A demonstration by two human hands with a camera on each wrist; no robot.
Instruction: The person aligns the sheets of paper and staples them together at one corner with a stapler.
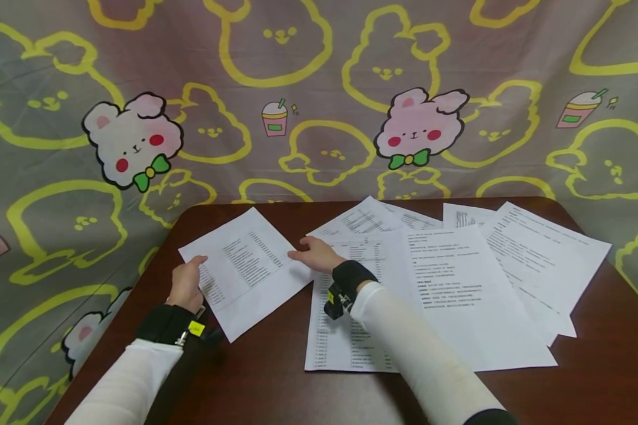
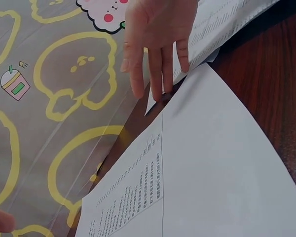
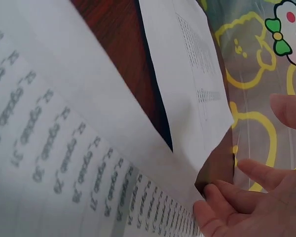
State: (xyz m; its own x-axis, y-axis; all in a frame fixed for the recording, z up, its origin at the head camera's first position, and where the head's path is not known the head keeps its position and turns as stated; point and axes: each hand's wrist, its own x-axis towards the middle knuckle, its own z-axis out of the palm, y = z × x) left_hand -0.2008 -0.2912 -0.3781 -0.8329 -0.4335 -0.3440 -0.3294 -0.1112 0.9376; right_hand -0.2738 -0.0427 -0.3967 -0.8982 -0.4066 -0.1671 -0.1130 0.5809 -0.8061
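Observation:
On the left of the table, a printed sheet of paper (image 1: 268, 283) lies turned at an angle, its right corner overlapping the pile of sheets. My left hand (image 1: 187, 286) grips its left edge, thumb on the upper side; its other fingers are mostly hidden. My right hand (image 1: 319, 255) is over the sheet's right corner with fingers stretched out. In the left wrist view that hand (image 2: 160, 39) hangs with straight, spread fingers. The right wrist view has fingertips (image 3: 209, 210) right at the edges of the papers. Below this hand lies a stapled-looking spread of printed pages (image 1: 457, 330).
Several more printed sheets (image 1: 553, 254) fan out at the right. Another sheet (image 1: 358, 218) shows behind the pile. The dark brown wooden table (image 1: 266, 383) carries everything. A patterned curtain (image 1: 319, 100) hangs along its far edge and left side.

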